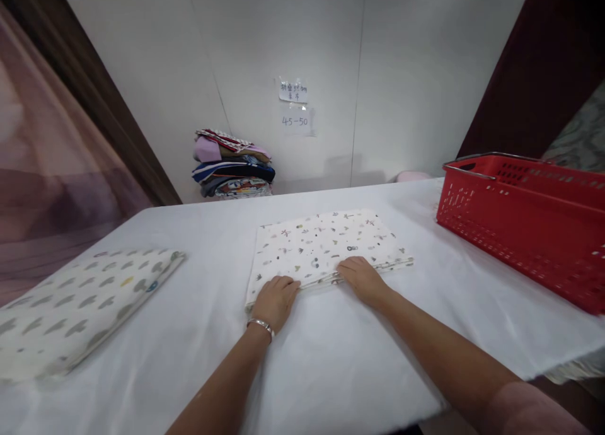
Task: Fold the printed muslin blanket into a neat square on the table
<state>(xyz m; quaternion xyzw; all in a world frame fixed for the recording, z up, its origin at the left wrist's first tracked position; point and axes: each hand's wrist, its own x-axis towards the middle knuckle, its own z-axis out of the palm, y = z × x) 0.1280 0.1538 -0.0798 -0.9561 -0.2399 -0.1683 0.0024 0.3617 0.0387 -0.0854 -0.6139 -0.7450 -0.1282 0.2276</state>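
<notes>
Resting on the near edge of a folded patterned cloth (326, 246), both hands lie palm down with fingers curled over the hem. The left hand (275, 300) presses the near left corner, a bracelet (261, 324) on its wrist; the right hand (363, 279) sits just beside it toward the middle of the edge. The cloth lies flat on the white table (331, 359) directly ahead of the hands. Well left of the left hand lies another folded cloth (80, 302). Far right of the right hand stands a red basket (529, 227). Beyond the hands, against the wall, sits a stack of clothes (232, 165).
</notes>
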